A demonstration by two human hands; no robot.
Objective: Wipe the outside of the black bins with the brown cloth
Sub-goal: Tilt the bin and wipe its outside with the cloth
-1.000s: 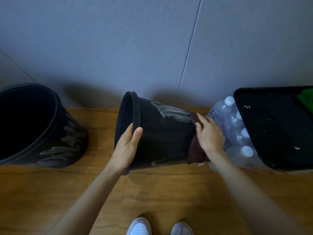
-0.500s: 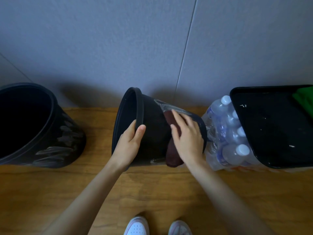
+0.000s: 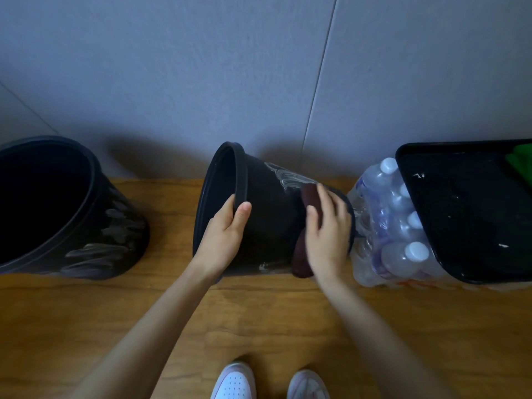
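Note:
A round black bin (image 3: pixel 270 214) lies tipped on its side on the wooden floor, its mouth facing left. My left hand (image 3: pixel 223 237) grips its rim, thumb on the outside wall. My right hand (image 3: pixel 328 234) presses the brown cloth (image 3: pixel 305 228) flat against the bin's outer wall near its base, fingers fairly straight. Pale smears mark the wall above the cloth. A second round black bin (image 3: pixel 86 226) stands upright at the left, its side streaked with pale smears.
A shrink-wrapped pack of water bottles (image 3: pixel 394 226) lies just right of the tipped bin's base. A black rectangular bin (image 3: pixel 472 208) leans over it, something green in its top corner. A grey wall runs behind. My white shoes (image 3: pixel 270 383) are at the bottom edge.
My right hand slid the cloth left from the bin's base up its wall, then shifted slightly back toward the base. The left hand kept its grip on the rim.

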